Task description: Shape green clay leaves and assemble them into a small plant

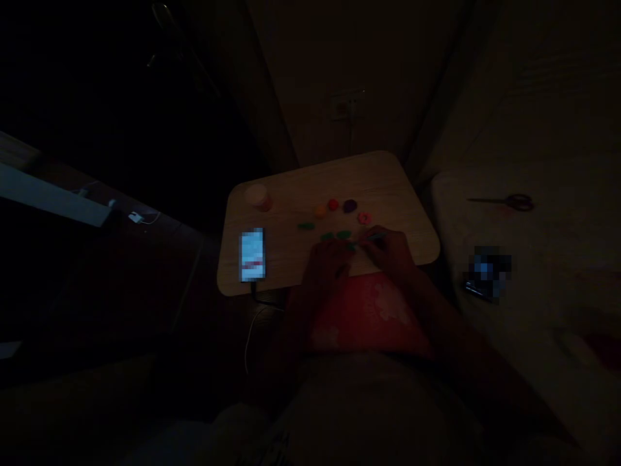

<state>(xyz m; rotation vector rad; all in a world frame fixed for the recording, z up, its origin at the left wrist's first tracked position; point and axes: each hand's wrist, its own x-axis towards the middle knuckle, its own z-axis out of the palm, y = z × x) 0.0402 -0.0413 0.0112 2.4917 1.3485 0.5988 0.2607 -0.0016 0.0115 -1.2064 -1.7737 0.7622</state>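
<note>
The scene is very dark. On a small wooden table, my left hand (327,259) rests near the front edge, its curled fingertips on a small green piece (350,247) that looks like modelling clay. My right hand (392,251) pinches a thin, light-coloured stick-like tool (367,239), its tip pointing left at that piece. Just beyond the fingers lie two green leaf-shaped pieces (344,234), and another green piece (306,226) is farther left. Behind them sit an orange lump (320,211), a red lump (333,204), a purple lump (350,206) and a pink flower-like ring (363,218).
A lit phone (252,254) with a cable lies at the left of the wooden table (286,265). Behind it stands a lidded tub (259,197). On the pale surface at right are scissors (519,202) and a dark, blurred object (488,273). A wall socket (347,105) is ahead.
</note>
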